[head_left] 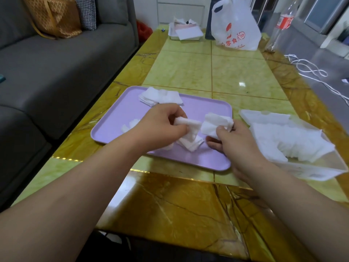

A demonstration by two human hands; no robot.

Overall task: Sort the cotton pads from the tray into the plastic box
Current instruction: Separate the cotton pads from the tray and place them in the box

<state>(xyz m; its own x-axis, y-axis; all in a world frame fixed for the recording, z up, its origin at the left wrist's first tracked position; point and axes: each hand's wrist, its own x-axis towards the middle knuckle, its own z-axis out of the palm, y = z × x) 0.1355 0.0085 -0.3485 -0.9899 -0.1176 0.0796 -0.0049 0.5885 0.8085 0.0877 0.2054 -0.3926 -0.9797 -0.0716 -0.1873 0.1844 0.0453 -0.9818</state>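
Observation:
A lilac tray lies on the table in front of me. White cotton pads sit in a heap at its far edge, and more lie loose on its left part. My left hand hovers over the tray and grips a small stack of pads. My right hand pinches a few pads above the tray's right side. The clear plastic box stands to the right of the tray, with many pads inside it.
The table has a yellow-green and brown marble top. At its far end stand a white tray with paper, a white plastic bag and a clear bottle. A grey sofa runs along the left. White cables lie on the floor at right.

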